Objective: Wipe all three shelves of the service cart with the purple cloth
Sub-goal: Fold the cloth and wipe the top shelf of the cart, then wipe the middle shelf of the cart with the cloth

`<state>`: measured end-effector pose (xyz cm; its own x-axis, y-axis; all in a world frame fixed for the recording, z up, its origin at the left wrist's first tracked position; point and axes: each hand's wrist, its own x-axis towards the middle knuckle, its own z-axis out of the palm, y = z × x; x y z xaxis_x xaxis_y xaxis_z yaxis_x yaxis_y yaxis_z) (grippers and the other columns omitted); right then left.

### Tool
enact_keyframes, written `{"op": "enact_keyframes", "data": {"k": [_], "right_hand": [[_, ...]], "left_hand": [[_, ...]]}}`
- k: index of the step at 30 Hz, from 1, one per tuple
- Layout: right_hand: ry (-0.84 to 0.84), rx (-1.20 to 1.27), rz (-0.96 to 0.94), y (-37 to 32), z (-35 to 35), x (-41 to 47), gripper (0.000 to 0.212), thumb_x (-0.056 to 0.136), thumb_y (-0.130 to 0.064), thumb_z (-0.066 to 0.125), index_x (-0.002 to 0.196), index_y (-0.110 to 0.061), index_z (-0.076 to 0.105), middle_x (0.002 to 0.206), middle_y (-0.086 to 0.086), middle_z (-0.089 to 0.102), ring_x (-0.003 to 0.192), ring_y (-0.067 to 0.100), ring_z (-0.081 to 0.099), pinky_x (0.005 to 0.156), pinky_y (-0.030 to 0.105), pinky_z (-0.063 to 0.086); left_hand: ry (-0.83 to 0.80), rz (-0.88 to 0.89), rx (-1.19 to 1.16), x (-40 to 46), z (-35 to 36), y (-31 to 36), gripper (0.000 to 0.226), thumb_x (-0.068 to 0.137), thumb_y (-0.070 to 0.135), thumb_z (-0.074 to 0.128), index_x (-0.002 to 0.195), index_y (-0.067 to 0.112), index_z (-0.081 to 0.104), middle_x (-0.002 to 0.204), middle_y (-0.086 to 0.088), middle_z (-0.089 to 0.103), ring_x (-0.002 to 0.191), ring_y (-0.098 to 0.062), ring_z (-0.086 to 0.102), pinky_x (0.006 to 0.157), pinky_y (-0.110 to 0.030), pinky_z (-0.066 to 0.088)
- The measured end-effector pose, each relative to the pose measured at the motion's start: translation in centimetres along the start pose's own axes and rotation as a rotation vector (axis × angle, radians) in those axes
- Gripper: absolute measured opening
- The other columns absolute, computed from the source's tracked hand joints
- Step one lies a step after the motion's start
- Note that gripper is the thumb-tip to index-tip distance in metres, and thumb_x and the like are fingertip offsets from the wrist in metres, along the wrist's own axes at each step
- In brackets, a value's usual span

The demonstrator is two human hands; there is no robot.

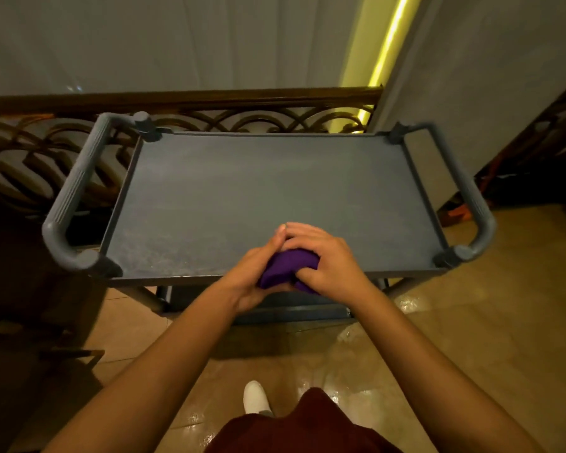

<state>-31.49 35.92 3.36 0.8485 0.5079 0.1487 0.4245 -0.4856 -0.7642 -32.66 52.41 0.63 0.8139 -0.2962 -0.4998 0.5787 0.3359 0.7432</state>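
Head view: left hand (258, 273) and right hand (324, 261) clasped together around bunched purple cloth (286, 268), at near edge of cart's top shelf (258, 191). Likely risk: wadded cloth skipping corners, lower shelves forgotten.

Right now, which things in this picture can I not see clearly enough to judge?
- Head view: the two lower shelves are almost wholly covered by the top shelf and both arms.
- Head view: most of the purple cloth is wrapped by the left hand and right hand; its folding cannot be told.
- Head view: the cart's wheels are not visible.
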Motion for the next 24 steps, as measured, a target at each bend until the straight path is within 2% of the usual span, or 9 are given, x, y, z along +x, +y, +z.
{"op": "enact_keyframes", "data": {"k": [2,4,8,11,13,17,20,22,24], "right_hand": [[-0.005,0.076,0.019,0.8,-0.5,-2.6,0.059,0.070,-0.008,0.080,0.127,-0.013,0.067,0.148,0.005,0.056,0.144,0.018,0.045,0.118,0.030,0.035],[0.049,0.364,0.149,1.5,-0.7,-4.6,0.068,0.078,-0.031,0.079,0.141,-0.022,0.055,0.153,-0.002,0.050,0.142,0.012,0.047,0.112,0.025,0.042],[0.543,0.897,0.615,4.9,-0.2,-9.2,0.044,0.095,-0.042,0.063,0.135,-0.024,0.059,0.140,0.005,0.063,0.127,0.021,0.062,0.086,0.026,0.057],[0.465,1.336,0.767,6.7,1.9,-13.0,0.064,0.088,-0.060,0.061,0.136,-0.018,0.062,0.134,0.015,0.067,0.111,0.029,0.071,0.073,0.038,0.061],[0.439,1.474,0.776,7.1,3.0,-14.8,0.073,0.079,-0.059,0.075,0.138,-0.018,0.061,0.132,0.013,0.069,0.116,0.029,0.070,0.079,0.041,0.062],[0.611,1.312,0.827,9.0,3.6,-16.2,0.074,0.064,-0.045,0.092,0.130,-0.023,0.067,0.119,0.009,0.076,0.109,0.029,0.073,0.078,0.039,0.062],[0.617,1.140,0.812,10.3,3.2,-17.0,0.057,0.068,-0.043,0.088,0.120,-0.031,0.071,0.113,0.003,0.078,0.104,0.026,0.075,0.081,0.043,0.062],[0.581,1.079,0.829,11.3,3.2,-17.3,0.056,0.067,-0.046,0.088,0.118,-0.032,0.071,0.111,0.001,0.079,0.102,0.024,0.076,0.083,0.044,0.062],[0.508,1.092,0.845,12.5,3.1,-17.1,0.059,0.065,-0.052,0.089,0.117,-0.031,0.072,0.110,0.003,0.079,0.102,0.026,0.076,0.082,0.045,0.062]], "left_hand": [[0.016,0.030,-0.101,-0.4,1.5,-1.3,0.048,0.079,0.047,0.066,0.108,0.011,0.073,0.105,-0.016,0.074,0.086,-0.020,0.073,0.075,-0.035,0.060],[0.045,0.057,-0.120,-0.6,2.3,-2.7,0.046,0.079,0.036,0.072,0.115,0.008,0.069,0.106,-0.016,0.073,0.085,-0.021,0.072,0.077,-0.037,0.059],[0.125,0.115,-0.154,-1.2,4.2,-5.2,0.043,0.073,0.016,0.081,0.113,0.013,0.068,0.104,-0.011,0.076,0.089,-0.021,0.074,0.069,-0.035,0.061],[0.184,0.131,-0.178,-1.7,6.2,-8.0,0.045,0.071,0.008,0.081,0.113,0.015,0.065,0.103,-0.007,0.077,0.090,-0.021,0.075,0.068,-0.034,0.060],[0.208,0.128,-0.119,-2.0,7.8,-10.2,0.048,0.070,0.008,0.083,0.114,0.014,0.065,0.107,-0.008,0.076,0.094,-0.023,0.075,0.072,-0.033,0.059],[0.231,0.085,0.133,-2.0,9.0,-13.0,0.040,0.079,0.009,0.079,0.116,0.012,0.063,0.116,-0.012,0.070,0.104,-0.024,0.071,0.080,-0.033,0.060],[0.262,0.072,0.459,-1.4,9.0,-13.3,0.035,0.087,0.024,0.074,0.117,0.014,0.060,0.107,-0.005,0.069,0.090,-0.011,0.071,0.068,-0.017,0.057],[0.300,0.088,0.610,-0.3,8.7,-13.6,0.049,0.087,0.038,0.073,0.127,0.019,0.053,0.107,0.004,0.067,0.089,-0.003,0.068,0.063,-0.012,0.053],[0.204,0.074,0.658,1.2,8.5,-13.9,0.070,0.083,0.048,0.075,0.142,0.028,0.043,0.122,0.014,0.059,0.105,0.000,0.061,0.074,-0.014,0.051]]}}
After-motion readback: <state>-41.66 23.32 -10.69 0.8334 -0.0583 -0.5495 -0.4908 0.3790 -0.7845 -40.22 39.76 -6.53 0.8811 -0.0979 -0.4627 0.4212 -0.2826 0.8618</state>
